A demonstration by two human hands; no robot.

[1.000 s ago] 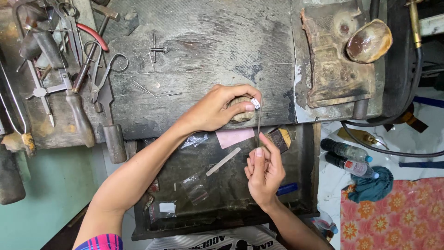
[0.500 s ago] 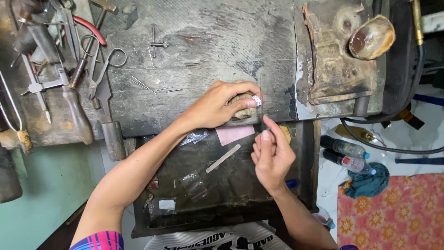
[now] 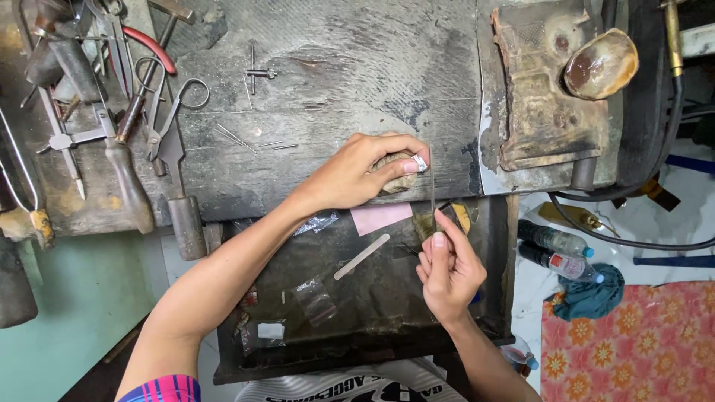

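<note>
My left hand rests on the front edge of the dark wooden workbench, fingers pinching a small silver ring against a wooden peg. My right hand is just below it, over the open drawer, gripping a thin metal tool that stands upright with its upper end beside the ring. A pink card and a pale flat stick lie in the drawer under my hands.
Pliers, scissors and tweezers lie on the bench's left part. A charred block with a shell-like dish sits at the right, with a hose. Two bottles, a blue cloth and a floral mat are on the floor.
My right hand has slid slightly down and right with the thin tool. The left hand stays pinching the ring at the bench edge. The view has shifted a little.
</note>
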